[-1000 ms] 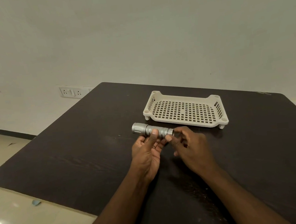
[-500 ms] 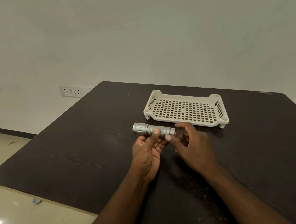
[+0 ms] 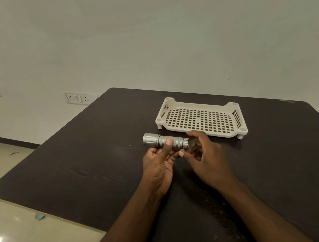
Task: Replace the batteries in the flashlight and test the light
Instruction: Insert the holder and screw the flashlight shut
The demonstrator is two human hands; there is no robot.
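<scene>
The left hand [image 3: 159,162] covers the underside of the flashlight [image 3: 165,142] barrel. The right hand [image 3: 207,156] hides the tail end. Both forearms are cut off by the bottom edge. The table [image 3: 81,163] near corner is cut off.

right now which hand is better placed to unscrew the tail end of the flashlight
Right. The left hand already grips the flashlight around its barrel, thumb on top, steadying it. The right hand is free, with its fingers curled right at the tail end, so it could probably twist there.
</scene>
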